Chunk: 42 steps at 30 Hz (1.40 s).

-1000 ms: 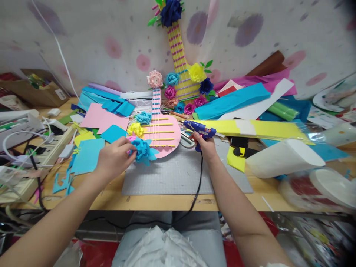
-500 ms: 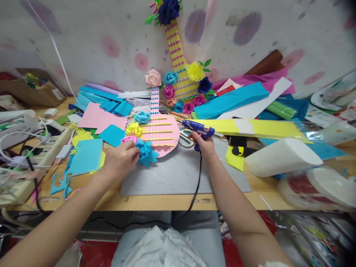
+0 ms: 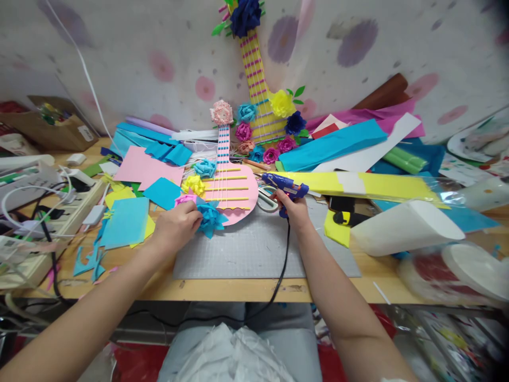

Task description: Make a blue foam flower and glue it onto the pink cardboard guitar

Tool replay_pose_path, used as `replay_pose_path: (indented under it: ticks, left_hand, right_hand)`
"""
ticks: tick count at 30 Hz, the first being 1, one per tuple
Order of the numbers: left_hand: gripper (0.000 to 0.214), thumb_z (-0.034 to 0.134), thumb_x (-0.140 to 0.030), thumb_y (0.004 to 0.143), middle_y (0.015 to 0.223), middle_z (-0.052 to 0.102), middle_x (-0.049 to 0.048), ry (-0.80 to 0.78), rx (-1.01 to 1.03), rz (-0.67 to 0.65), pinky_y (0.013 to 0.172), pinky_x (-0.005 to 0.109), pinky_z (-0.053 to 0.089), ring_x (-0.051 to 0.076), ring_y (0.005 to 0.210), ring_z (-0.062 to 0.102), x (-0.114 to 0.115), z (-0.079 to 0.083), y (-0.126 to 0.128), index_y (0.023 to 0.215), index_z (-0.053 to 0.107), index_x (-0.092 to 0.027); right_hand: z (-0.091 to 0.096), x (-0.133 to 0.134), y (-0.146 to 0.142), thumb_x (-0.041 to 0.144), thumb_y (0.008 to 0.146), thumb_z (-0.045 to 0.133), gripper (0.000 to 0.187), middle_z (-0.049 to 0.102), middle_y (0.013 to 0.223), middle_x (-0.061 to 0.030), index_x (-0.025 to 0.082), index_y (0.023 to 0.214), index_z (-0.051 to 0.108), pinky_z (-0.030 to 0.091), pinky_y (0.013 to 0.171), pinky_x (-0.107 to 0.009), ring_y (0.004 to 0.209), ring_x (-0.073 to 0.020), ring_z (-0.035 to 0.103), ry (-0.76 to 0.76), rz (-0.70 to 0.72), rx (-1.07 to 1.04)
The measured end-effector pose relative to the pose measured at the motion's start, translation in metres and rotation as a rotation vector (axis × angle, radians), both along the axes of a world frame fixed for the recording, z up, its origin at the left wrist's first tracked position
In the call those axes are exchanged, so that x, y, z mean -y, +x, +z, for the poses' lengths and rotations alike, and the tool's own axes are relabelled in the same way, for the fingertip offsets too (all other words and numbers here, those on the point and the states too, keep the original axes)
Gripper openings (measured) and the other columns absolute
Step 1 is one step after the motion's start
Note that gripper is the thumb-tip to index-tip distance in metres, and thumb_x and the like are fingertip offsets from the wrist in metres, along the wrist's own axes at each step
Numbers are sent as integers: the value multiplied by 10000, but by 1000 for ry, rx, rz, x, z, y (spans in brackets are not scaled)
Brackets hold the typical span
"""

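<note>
My left hand (image 3: 177,225) pinches a blue paper flower (image 3: 211,218) against the lower left edge of a pink paper guitar (image 3: 234,190) lying on a grey cutting mat (image 3: 254,249). A pink flower (image 3: 185,199), a yellow flower (image 3: 193,184) and a light blue flower (image 3: 205,168) sit along the guitar's left side. My right hand (image 3: 293,208) is wrapped round the handle of a blue hot glue gun (image 3: 284,185), its nozzle pointing left toward the guitar. The gun's black cord (image 3: 283,265) runs down off the table edge.
A larger yellow paper guitar (image 3: 258,79) with flowers leans on the wall behind. Scissors (image 3: 265,199) lie beside the glue gun. Coloured paper sheets (image 3: 334,143) crowd the right, paper scraps (image 3: 127,220) and a power strip (image 3: 59,212) the left, a white roll (image 3: 401,225) at right.
My left hand has pressed the blue flower slightly further right and down against the guitar's edge. The right hand with the glue gun has stayed nearly still.
</note>
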State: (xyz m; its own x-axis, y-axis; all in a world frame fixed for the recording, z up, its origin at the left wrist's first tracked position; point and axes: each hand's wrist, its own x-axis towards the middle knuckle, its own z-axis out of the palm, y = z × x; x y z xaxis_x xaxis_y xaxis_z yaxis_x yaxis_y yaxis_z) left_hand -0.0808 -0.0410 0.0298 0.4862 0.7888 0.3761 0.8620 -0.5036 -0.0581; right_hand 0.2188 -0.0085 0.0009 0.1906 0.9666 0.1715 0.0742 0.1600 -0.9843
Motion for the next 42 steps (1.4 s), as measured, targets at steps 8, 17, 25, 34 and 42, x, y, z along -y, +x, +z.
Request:
replay_pose_path:
  ticks: [8, 17, 25, 34, 42]
  left_hand:
    - [298, 438, -280, 859, 747, 626, 51, -9, -19, 6, 485, 287, 251, 163, 679, 556, -1, -4, -1, 686, 671, -211]
    - [289, 451, -271, 855, 786, 633, 62, -25, 29, -11, 503, 278, 306, 174, 735, 575, -8, -8, -5, 683, 678, -220]
    - [177, 536, -296, 816, 820, 654, 46, -82, 144, -37, 578, 271, 396, 185, 815, 599, -10, -3, -13, 768, 696, -237]
    - [193, 563, -369, 785, 848, 616, 43, -118, 274, -47, 659, 282, 448, 177, 792, 590, -10, 12, -27, 845, 690, -237]
    - [161, 617, -340, 740, 865, 558, 41, -79, 375, 30, 797, 342, 426, 206, 893, 525, -12, 3, -25, 825, 584, -207]
  right_hand:
    - [-3, 0, 1, 535, 665, 646, 375, 456, 469, 32, 161, 639, 637, 330, 428, -221, 445, -75, 396, -2, -5, -23]
    - [3, -3, 6, 542, 653, 639, 368, 476, 474, 25, 176, 616, 626, 349, 431, -231, 439, -82, 408, -2, -105, -14]
    - [9, -3, 44, 581, 624, 642, 439, 528, 486, 12, 144, 666, 642, 367, 426, -224, 441, -92, 461, -34, -360, 177]
    - [-10, 13, 74, 570, 576, 664, 431, 590, 498, -39, 144, 642, 667, 431, 500, -296, 536, -196, 577, -233, -364, 491]
    - [-17, 31, 95, 518, 556, 696, 446, 706, 743, -74, 175, 840, 721, 481, 647, -363, 766, -276, 644, -311, -350, 618]
